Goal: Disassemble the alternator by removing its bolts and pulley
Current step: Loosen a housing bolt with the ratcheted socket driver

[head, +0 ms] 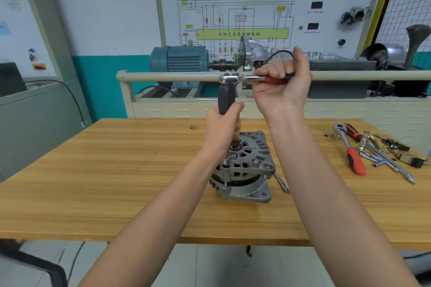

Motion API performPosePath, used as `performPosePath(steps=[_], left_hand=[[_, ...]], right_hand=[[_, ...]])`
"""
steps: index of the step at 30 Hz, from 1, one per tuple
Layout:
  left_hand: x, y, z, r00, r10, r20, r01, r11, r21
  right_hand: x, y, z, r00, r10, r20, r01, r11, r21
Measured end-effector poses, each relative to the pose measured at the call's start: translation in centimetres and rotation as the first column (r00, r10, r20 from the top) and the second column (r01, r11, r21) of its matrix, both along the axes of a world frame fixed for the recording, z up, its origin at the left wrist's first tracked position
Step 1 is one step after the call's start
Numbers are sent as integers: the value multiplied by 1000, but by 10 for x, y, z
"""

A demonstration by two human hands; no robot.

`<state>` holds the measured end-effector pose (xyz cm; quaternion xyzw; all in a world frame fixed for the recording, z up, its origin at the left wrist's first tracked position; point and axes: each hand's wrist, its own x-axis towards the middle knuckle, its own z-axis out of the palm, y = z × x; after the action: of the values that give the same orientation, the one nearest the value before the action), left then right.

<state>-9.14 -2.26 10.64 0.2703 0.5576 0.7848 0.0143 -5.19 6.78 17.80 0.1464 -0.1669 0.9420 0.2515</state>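
Observation:
A grey alternator stands on the wooden table, its vented face and shaft end up. Above it a dark grey upright tool handle rises toward a chrome ratchet head. My left hand grips the lower part of that handle, just over the alternator's left side. My right hand is curled round the ratchet's red and black grip, which points to the right. The joint between tool and bolt is hidden behind my left hand.
A loose bolt lies right of the alternator. At the table's right end lie a red-handled ratchet, chrome extensions and small dark parts. Behind the table stands a training bench with a blue motor and a rail.

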Motion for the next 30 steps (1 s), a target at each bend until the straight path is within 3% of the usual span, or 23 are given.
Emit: performPosePath(steps=[2,3,5,6,7,12,18,25,30], left_hand=[[0,1,0,1000,17,0,-17,1000,6],[0,1,0,1000,23,-3,-23,1000,1],[1,3,-2,999,31,-13,-32,999,-10],[1,3,-2,1000,22,-11,-22,1000,-15],[1,2,-3,1000,-4,-4,4,1000,-19],[-7,-10,14,991,-125,-38,121,988,-98],[-9,-9,35,934,-355,52,358,922,-148],[-14,-18,39,958,-280,63,287,931,-226],[-17,-23,40,927,-357,113,374,895,-243]], right_hand=[[14,-13,-7,979,-124,-162,157,964,213],[19,-21,-12,941,-217,-259,296,898,324],[26,-35,-23,802,-392,-450,585,669,459],[26,-39,-25,751,-425,-505,654,581,484],[27,-41,-25,739,-437,-512,670,555,493],[33,-35,-18,888,-332,-318,438,822,364],[26,-14,-11,963,-150,-225,193,963,187],[-4,5,-7,991,101,-91,-101,995,1],[-29,12,-2,958,287,-18,-287,950,-122]])
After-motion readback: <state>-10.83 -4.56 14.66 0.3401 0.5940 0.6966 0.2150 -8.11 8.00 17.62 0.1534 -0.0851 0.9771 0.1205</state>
